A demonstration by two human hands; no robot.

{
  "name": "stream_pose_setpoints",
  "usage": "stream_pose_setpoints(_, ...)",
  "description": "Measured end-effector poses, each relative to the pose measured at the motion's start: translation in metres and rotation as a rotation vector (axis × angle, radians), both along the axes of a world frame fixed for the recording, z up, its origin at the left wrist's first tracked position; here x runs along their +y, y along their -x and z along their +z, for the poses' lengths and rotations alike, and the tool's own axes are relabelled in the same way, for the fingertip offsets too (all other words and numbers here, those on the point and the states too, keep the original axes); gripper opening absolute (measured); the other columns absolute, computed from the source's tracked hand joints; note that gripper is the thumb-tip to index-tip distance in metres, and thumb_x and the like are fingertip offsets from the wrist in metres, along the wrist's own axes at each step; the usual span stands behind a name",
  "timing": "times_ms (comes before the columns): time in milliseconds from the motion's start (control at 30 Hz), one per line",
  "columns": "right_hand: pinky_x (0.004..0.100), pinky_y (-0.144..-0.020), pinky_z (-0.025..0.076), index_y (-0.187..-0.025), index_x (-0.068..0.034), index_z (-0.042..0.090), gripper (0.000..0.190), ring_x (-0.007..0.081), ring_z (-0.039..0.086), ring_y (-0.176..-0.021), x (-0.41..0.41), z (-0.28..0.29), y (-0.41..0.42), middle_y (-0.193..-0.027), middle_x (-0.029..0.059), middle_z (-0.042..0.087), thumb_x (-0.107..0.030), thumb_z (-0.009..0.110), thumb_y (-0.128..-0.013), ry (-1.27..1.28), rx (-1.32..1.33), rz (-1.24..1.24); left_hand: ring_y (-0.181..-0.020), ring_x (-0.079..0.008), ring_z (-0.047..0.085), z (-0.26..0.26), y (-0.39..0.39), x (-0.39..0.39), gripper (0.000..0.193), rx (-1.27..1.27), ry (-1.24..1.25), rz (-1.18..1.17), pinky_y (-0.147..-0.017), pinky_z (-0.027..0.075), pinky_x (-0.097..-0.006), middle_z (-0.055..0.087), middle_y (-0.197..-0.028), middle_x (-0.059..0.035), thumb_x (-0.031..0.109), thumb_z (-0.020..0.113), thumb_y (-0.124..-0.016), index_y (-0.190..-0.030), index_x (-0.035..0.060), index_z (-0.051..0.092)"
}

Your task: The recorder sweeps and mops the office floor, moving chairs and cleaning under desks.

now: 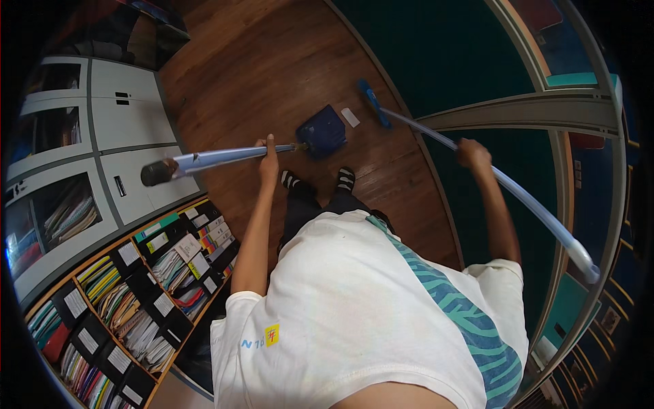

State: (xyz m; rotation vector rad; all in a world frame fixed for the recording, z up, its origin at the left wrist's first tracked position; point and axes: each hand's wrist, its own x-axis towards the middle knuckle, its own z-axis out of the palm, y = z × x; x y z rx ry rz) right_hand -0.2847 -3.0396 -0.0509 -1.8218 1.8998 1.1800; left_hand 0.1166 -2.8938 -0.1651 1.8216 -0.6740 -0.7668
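Observation:
My left hand (270, 159) is closed around the pale blue handle (225, 156) of a long-handled dustpan. The handle's dark end points left towards the cabinets. Its dark blue pan (322, 132) rests on the floor ahead of my feet. In my right hand (474, 154) is the light blue stick (531, 197) of a broom, slanting from upper left to lower right. The blue broom head (374, 104) is on the floor by the partition, its bristles hard to make out. Between pan and broom head lies a small white rectangular piece (350, 117), apart from both.
Dark wood-look flooring (245, 87) runs ahead. A green partition (490, 168) with metal framing borders my right. To the left are grey-white cabinets (127, 112) with glass panels and a wooden shelf (148, 381) packed with binders and papers. My feet (346, 179) stand near the pan.

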Motion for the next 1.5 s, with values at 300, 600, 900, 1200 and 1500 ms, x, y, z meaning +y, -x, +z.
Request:
stream_pose_setpoints(300,0.0367,-0.074,0.045,-0.097,-0.008,0.055,0.025,0.0281,0.055,-0.089,0.042,-0.072,-0.048,-0.098,0.0129,0.056,-0.014,0.045,-0.076,0.044,-0.221,0.136,-0.052,-0.0114,0.034,-0.003,0.013,-0.004,0.034,-0.109,-0.019,-0.071,-0.05,0.032,-0.0277,0.033,-0.052,-0.0036,0.024,0.052,-0.079,-0.059,0.0017,0.038)
stream_pose_setpoints(600,0.0371,-0.078,0.042,-0.106,-0.014,0.052,0.03,0.0279,0.052,-0.094,0.017,-0.014,-0.016,-0.099,0.0129,0.055,-0.019,0.047,-0.077,-0.124,-0.322,0.073,-0.05,-0.0119,0.041,-0.007,0.001,0.012,0.03,-0.09,-0.125,0.004,-0.049,0.035,-0.0277,0.042,-0.051,-0.002,0.025,0.056,-0.076,-0.059,0.002,0.045)
stream_pose_setpoints(900,0.0364,-0.078,0.043,-0.103,-0.012,0.053,0.027,0.0276,0.052,-0.095,0.017,-0.058,-0.066,-0.102,0.0118,0.054,-0.017,0.044,-0.078,-0.001,-0.213,0.061,-0.068,-0.0115,0.047,-0.071,-0.003,0.04,0.023,-0.006,0.012,-0.015,-0.066,0.038,-0.0254,0.049,-0.07,-0.003,0.027,0.055,-0.076,-0.074,0.004,0.053)
stream_pose_setpoints(1200,0.0381,-0.075,0.044,-0.094,-0.007,0.057,0.025,0.0295,0.054,-0.089,0.011,-0.043,-0.134,-0.093,0.0161,0.057,-0.018,0.053,-0.072,-0.216,-0.123,0.374,-0.064,-0.0167,0.05,-0.086,-0.052,0.049,0.037,0.174,-0.313,0.073,-0.062,0.04,-0.0261,0.052,-0.069,-0.006,0.043,0.048,-0.077,-0.081,0.007,0.05)
stream_pose_setpoints(1500,0.0367,-0.076,0.044,-0.104,-0.017,0.054,0.033,0.0278,0.052,-0.094,0.01,0.015,-0.282,-0.099,0.0122,0.055,-0.031,0.051,-0.074,-0.087,-0.032,0.391,-0.061,-0.0281,0.057,-0.055,-0.136,0.051,0.041,0.083,-0.223,0.207,-0.057,0.042,-0.0371,0.055,-0.058,-0.0146,0.043,0.054,-0.071,-0.07,0.0023,0.056)
